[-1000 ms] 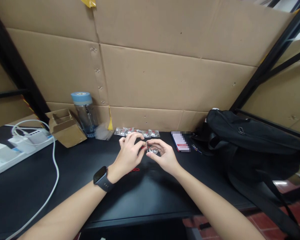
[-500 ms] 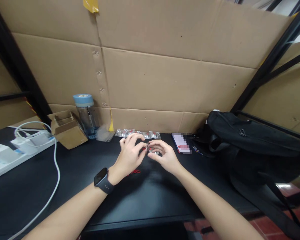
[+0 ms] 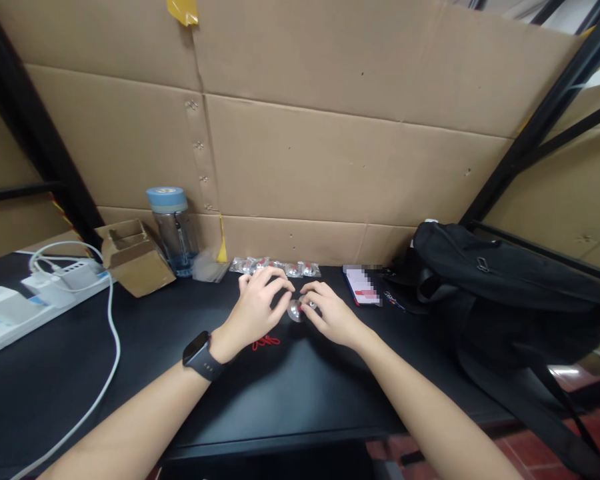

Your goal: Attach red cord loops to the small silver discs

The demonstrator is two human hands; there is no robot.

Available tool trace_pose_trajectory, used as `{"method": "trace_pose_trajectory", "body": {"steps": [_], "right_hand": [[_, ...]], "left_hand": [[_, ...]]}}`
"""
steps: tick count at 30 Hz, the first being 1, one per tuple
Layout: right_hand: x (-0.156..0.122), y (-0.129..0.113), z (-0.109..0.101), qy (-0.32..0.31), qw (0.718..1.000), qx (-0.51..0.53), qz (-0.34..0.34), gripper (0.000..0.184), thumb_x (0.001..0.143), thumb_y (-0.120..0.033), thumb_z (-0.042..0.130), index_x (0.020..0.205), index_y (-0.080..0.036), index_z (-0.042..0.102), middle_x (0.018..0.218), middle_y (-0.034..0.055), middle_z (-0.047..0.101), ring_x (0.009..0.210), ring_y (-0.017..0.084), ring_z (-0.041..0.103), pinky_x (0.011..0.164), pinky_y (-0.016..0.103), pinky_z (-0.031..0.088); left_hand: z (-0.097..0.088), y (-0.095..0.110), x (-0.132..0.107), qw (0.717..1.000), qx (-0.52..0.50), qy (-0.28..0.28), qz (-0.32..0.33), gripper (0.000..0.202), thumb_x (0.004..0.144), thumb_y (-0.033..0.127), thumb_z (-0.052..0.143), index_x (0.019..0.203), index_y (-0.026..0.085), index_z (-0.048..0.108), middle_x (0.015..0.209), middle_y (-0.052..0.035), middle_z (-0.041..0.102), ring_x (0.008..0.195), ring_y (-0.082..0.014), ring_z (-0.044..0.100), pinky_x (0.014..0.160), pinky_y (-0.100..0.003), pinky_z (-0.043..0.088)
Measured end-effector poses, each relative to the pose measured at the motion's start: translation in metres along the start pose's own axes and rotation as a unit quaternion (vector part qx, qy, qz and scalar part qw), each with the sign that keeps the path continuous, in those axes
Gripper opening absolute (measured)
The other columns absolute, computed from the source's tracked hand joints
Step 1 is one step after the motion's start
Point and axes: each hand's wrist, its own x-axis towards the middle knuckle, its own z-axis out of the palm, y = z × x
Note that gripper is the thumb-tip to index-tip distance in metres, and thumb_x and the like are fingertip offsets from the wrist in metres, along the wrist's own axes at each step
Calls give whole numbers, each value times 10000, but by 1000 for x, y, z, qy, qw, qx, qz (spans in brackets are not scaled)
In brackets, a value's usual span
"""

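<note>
A small shiny metal disc [image 3: 295,311] with a red centre, much like a finger cymbal, faces me between my hands. My right hand [image 3: 330,315] pinches it near that centre with thumb and fingertips. More silver shows behind the right fingers; what it belongs to is partly hidden. My left hand [image 3: 260,300], wearing a dark watch [image 3: 203,353], is held just left of the disc, its thumb and fingers curved and apart with nothing between them. Below it a looped red cord [image 3: 266,343] lies on the black table [image 3: 290,400].
Several similar silver pieces in clear packets [image 3: 294,269] line the cardboard wall. Left stand a blue-lidded bottle [image 3: 173,230], an opened cardboard box [image 3: 137,260], clear bags [image 3: 210,267] and a power strip [image 3: 10,327] with a white cable. Right are a phone [image 3: 360,285] and a black backpack [image 3: 510,287].
The disc has turned from edge-on to facing me and sits slightly lower. My left fingers have come away from it, while the right hand keeps hold. More of the red cord shows.
</note>
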Motion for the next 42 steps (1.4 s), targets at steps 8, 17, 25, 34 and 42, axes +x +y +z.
{"method": "trace_pose_trajectory", "body": {"steps": [8,17,25,34,42], "right_hand": [[0,2,0,-9,1000,0,-8,120,979,-230,528,912,-216,626,1221,79,599,1113,219,555,992,396,469],[3,14,10,3,1000,-23,21,160,997,-283,526,1100,-231,638,1152,68,637,1057,207,572,958,357,453],[4,33,10,-60,978,-196,30,275,969,-149,526,1180,-246,673,1100,74,703,995,219,574,830,353,340],[12,35,13,-53,956,-288,-9,264,941,-65,538,780,-184,710,756,76,713,802,197,565,780,382,268],[15,24,19,61,995,-73,39,132,973,-255,602,939,-225,726,919,29,761,859,179,631,842,354,325]], "left_hand": [[17,-8,-6,986,-47,-156,37,186,953,403,580,962,307,738,1250,-19,650,1233,-271,462,916,-439,286],[25,-18,-5,993,-17,-113,-8,53,882,273,675,887,279,727,1100,-9,674,1141,-243,503,852,-396,261],[22,-40,-3,988,35,-131,-77,186,946,223,535,856,231,697,885,-26,727,951,-216,579,826,-404,225],[22,-42,-3,988,18,-141,-53,215,944,238,518,802,212,677,844,-33,729,921,-216,590,837,-399,226],[18,-31,3,985,-47,-116,-120,160,921,333,574,898,267,718,918,-15,757,976,-235,645,904,-403,301]]}}
